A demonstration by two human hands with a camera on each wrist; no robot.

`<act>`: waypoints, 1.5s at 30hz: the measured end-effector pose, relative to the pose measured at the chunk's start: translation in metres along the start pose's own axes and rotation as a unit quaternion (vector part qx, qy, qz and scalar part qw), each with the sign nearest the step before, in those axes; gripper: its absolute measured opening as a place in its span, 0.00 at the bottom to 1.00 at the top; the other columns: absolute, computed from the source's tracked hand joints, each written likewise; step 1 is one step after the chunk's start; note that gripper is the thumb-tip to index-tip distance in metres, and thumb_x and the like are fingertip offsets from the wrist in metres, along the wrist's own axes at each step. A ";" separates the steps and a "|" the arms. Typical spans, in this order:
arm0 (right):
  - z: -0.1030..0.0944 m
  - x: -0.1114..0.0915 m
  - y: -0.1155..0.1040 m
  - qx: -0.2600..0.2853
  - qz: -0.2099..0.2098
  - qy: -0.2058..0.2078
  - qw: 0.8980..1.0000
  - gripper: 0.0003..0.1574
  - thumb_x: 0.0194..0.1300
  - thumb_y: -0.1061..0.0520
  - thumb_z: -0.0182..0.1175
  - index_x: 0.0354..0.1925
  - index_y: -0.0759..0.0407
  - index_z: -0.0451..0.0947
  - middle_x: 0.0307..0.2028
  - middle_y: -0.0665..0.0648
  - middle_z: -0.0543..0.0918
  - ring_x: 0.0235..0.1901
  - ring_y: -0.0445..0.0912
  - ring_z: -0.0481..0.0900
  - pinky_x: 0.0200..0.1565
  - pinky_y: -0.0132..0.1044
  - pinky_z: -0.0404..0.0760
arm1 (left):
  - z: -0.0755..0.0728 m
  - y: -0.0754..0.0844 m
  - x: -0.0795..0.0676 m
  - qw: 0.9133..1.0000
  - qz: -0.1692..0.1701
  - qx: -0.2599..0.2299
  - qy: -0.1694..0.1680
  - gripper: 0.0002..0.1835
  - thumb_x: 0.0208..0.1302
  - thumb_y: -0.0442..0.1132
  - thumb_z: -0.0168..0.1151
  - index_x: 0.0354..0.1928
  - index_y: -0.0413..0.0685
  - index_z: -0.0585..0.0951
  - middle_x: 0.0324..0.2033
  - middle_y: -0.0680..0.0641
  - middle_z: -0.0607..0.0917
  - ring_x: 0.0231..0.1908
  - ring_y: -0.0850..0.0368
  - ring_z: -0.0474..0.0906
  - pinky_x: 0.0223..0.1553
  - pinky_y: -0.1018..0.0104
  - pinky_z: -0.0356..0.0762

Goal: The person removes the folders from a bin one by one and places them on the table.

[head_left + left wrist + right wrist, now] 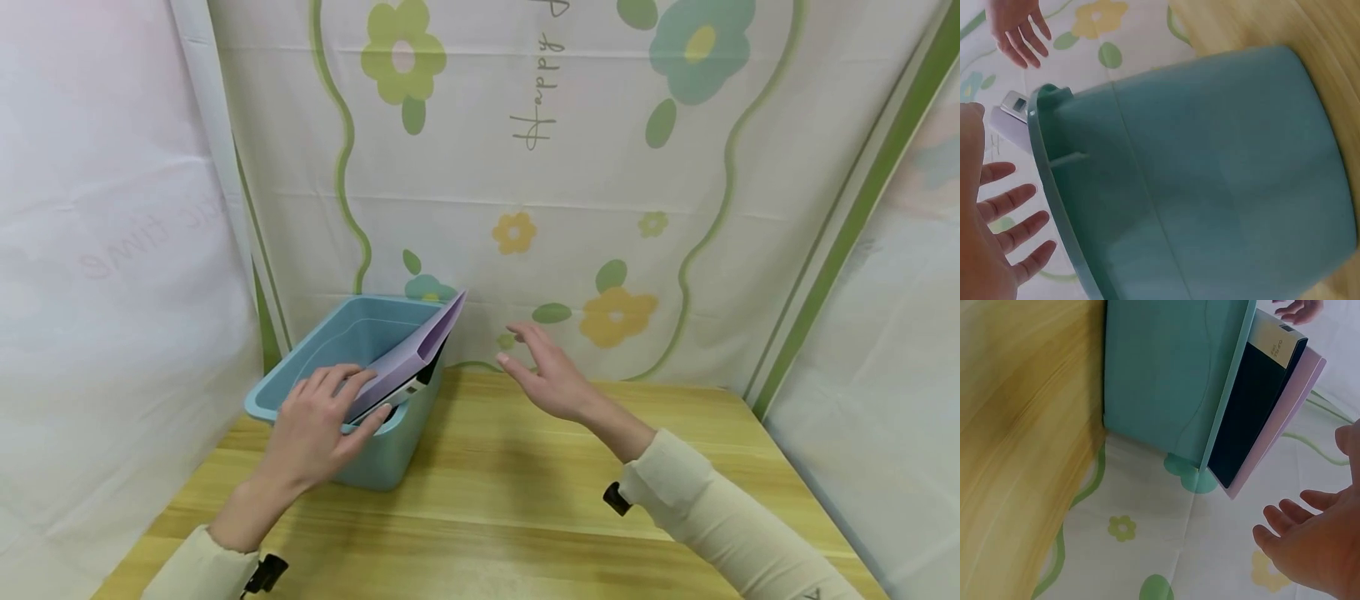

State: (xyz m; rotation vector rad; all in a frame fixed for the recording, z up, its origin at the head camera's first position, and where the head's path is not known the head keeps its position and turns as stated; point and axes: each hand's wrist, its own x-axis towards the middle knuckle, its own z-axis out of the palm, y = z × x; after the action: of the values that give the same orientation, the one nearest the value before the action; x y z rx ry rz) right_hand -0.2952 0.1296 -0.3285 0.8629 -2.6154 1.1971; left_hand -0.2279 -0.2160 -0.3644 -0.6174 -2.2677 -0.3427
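Note:
A purple folder leans tilted on the right rim of the light blue plastic bin, its upper end sticking out past the bin. Under it lies a flat black item with a white end band, also slanting over the rim. My left hand hovers at the near side of the bin, fingers spread and overlapping the folder's lower end in the head view. In the left wrist view those fingers hang loose beside the rim. My right hand is raised right of the bin, fingers relaxed, holding nothing.
The bin stands on the left of a wooden table. A white curtain printed with flowers hangs behind it, and white fabric panels close in the left and right sides.

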 end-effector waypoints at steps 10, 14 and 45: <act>0.004 0.004 -0.007 0.036 0.006 0.001 0.999 0.39 0.79 0.40 0.51 0.76 0.58 0.58 0.74 0.62 0.64 0.72 0.58 0.64 0.69 0.60 0.64 | 0.004 -0.017 -0.007 1.000 0.001 0.001 -0.015 0.24 0.65 0.55 0.66 0.56 0.48 0.83 0.53 0.46 0.82 0.55 0.43 0.77 0.51 0.41 0.74; 0.006 0.007 -0.009 0.043 0.000 -0.002 0.999 0.38 0.79 0.41 0.51 0.76 0.59 0.58 0.73 0.61 0.65 0.72 0.57 0.65 0.70 0.57 0.64 | 0.005 -0.022 -0.011 1.000 -0.001 0.006 -0.024 0.24 0.66 0.55 0.65 0.57 0.48 0.83 0.53 0.45 0.82 0.55 0.43 0.77 0.52 0.41 0.73; 0.024 0.016 -0.028 0.068 0.012 -0.030 0.997 0.39 0.79 0.41 0.52 0.76 0.60 0.59 0.73 0.61 0.66 0.71 0.55 0.66 0.72 0.53 0.62 | 0.007 -0.039 -0.032 0.999 -0.007 0.019 -0.050 0.20 0.68 0.54 0.64 0.51 0.47 0.85 0.50 0.47 0.83 0.52 0.43 0.79 0.48 0.42 0.73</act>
State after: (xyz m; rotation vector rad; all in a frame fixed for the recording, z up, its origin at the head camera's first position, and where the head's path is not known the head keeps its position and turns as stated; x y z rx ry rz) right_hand -0.2910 0.0903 -0.3211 0.9067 -2.6218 1.3904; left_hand -0.2330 -0.2567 -0.3945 -0.6117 -2.3700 -0.2815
